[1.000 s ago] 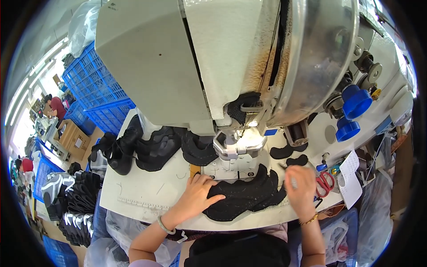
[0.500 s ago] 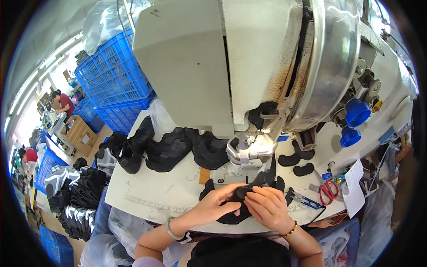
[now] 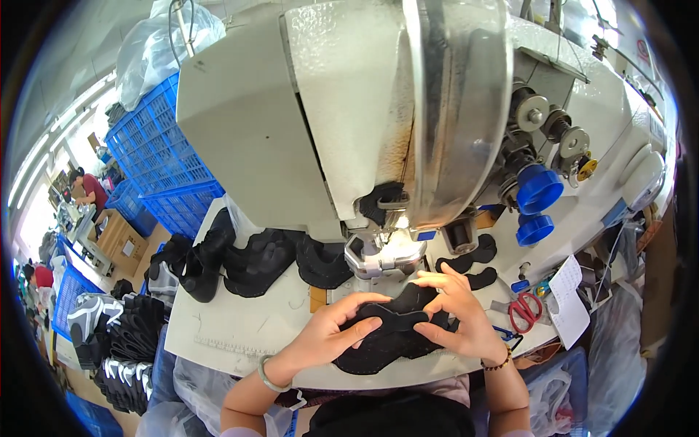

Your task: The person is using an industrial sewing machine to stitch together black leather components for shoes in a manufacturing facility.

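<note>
My left hand (image 3: 329, 336) grips a small curved black padded fabric piece (image 3: 397, 320) by its left end, thumb on top. At its right end my right hand (image 3: 459, 315) pinches the same piece between thumb and fingers. Beneath it lies a larger black fabric shoe part (image 3: 370, 357), partly covered by the hands and the small piece. Just beyond my hands is the lit needle area (image 3: 384, 255) of a big pale sewing machine (image 3: 240, 124). More small curved black pads (image 3: 482, 278) lie to the right of the needle.
Stitched black shoe parts (image 3: 258, 266) are heaped on the table's left. Red-handled scissors (image 3: 524, 313) and a paper sheet (image 3: 569, 302) lie at the right. Blue crates (image 3: 164, 138) stand at the far left, above stacked grey-and-black uppers (image 3: 135, 328). A co-worker (image 3: 91, 191) sits in the distance.
My right hand has moved right and its fingers have spread, so the small pad now lies stretched between both hands over the larger part. The whole view has shifted.
</note>
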Motion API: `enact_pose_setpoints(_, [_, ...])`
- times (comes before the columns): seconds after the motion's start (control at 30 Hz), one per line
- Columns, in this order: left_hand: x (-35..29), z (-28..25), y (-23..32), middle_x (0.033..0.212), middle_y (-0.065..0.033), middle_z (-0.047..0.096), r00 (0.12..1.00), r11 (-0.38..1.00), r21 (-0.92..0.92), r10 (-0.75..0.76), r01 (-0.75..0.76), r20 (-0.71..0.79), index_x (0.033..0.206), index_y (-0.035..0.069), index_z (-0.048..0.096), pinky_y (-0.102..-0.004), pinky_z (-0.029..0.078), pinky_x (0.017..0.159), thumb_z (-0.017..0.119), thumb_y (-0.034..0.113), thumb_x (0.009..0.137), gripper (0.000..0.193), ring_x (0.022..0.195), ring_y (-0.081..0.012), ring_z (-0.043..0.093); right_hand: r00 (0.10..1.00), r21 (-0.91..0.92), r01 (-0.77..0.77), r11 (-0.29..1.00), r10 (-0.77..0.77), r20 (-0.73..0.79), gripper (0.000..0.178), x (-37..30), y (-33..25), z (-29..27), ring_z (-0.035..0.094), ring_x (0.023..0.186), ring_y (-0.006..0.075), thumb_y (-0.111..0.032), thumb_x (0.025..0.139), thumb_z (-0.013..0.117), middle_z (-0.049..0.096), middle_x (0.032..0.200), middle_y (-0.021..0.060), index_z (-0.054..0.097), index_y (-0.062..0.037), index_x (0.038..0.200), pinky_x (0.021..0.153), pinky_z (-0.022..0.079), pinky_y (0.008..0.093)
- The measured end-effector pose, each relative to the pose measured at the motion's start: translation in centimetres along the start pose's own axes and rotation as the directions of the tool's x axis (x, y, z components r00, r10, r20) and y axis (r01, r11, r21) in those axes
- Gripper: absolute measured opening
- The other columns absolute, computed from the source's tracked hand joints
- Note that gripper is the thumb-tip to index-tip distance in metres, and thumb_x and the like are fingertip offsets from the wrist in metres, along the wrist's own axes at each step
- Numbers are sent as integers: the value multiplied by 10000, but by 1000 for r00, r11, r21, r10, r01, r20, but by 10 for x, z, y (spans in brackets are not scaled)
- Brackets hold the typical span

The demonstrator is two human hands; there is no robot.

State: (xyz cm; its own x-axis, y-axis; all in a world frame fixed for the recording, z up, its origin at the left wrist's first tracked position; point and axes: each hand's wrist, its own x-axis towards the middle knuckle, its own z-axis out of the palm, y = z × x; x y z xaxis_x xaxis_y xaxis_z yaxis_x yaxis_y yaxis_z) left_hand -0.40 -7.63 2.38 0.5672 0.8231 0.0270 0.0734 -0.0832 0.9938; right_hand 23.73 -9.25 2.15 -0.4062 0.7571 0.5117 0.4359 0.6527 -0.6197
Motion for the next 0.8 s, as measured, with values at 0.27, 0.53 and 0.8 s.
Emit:
enact_pose_setpoints(0.27, [16, 0, 9, 833, 1, 590, 946, 896, 370, 305, -246, -110, 1112, 34, 534, -172, 379, 565, 634, 30, 854, 277, 629, -22, 469, 960, 188, -112, 976, 155, -231, 175, 20, 11, 12, 520, 922, 199, -113, 749, 708, 577, 972, 74, 552, -60, 809, 920, 366, 348])
enact_pose_setpoints(0.53, [22, -3, 9, 1002, -64, 625, 876, 875, 401, 395, -269, -275, 1115, 19, 542, -239, 478, 730, 660, 97, 850, 301, 785, -99, 590, 874, -42, -58, 997, 30, -484, 224, 33, 10, 30, 554, 836, 207, -37, 701, 707, 599, 857, 85, 541, -42, 851, 755, 422, 307])
enact_pose_setpoints(0.8, [28, -13, 11, 940, -64, 639, 912, 962, 16, 263, -272, -315, 1140, -6, 530, -205, 448, 738, 627, 67, 874, 292, 825, -63, 560, 897, -285, 81, 955, -194, -396, 275, 36, 20, 30, 608, 701, 228, -37, 716, 736, 626, 831, 98, 606, -41, 957, 649, 458, 297])
